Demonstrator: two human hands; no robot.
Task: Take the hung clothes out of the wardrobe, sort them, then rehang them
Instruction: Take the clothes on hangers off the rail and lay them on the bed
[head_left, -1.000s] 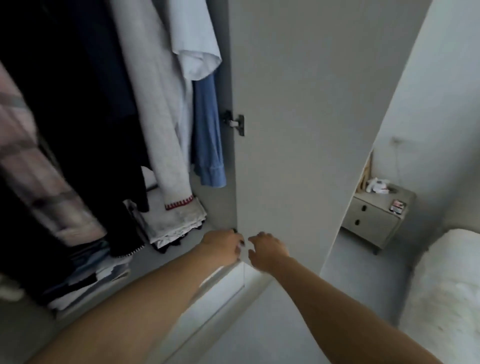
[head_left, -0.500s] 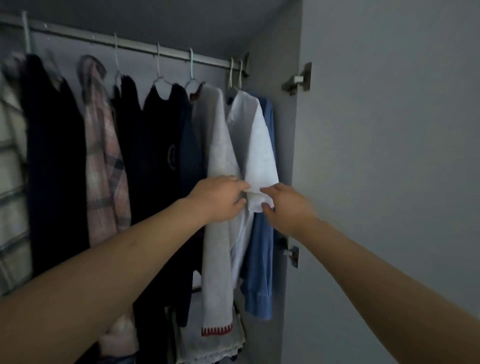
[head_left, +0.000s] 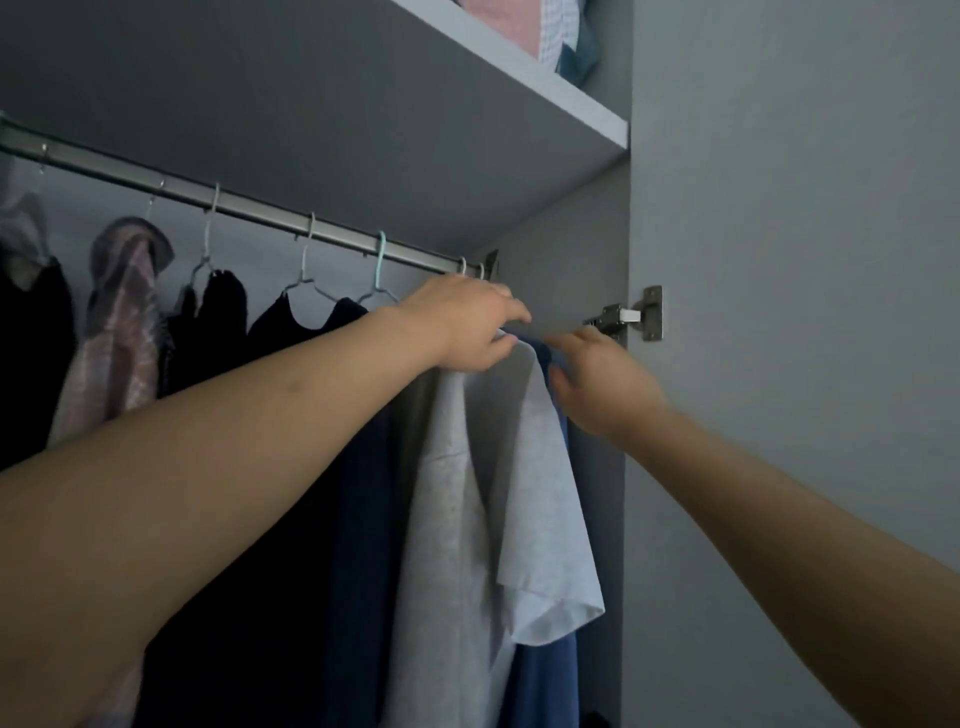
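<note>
A metal rail (head_left: 260, 210) carries several hangers with clothes. From the left hang dark garments (head_left: 218, 322), a pink plaid shirt (head_left: 119, 332), a navy top (head_left: 358, 493), a grey sweater (head_left: 441, 519), a white T-shirt (head_left: 545, 519) and a blue shirt (head_left: 545, 675) at the far right. My left hand (head_left: 467, 322) lies over the white T-shirt's shoulder just under the rail, fingers curled on the fabric. My right hand (head_left: 597, 379) reaches in beside it, fingers apart, touching the blue shirt's shoulder. The hangers of these two shirts are hidden by my hands.
A grey shelf (head_left: 467, 104) sits right above the rail, with folded clothes (head_left: 540, 26) on it. The open wardrobe door (head_left: 805, 364) stands close on the right, held by a metal hinge (head_left: 628, 314).
My view has tilted up from the wardrobe floor to the rail. Both hands have risen from the white T-shirt's sleeve to the shirts' shoulders near the hangers.
</note>
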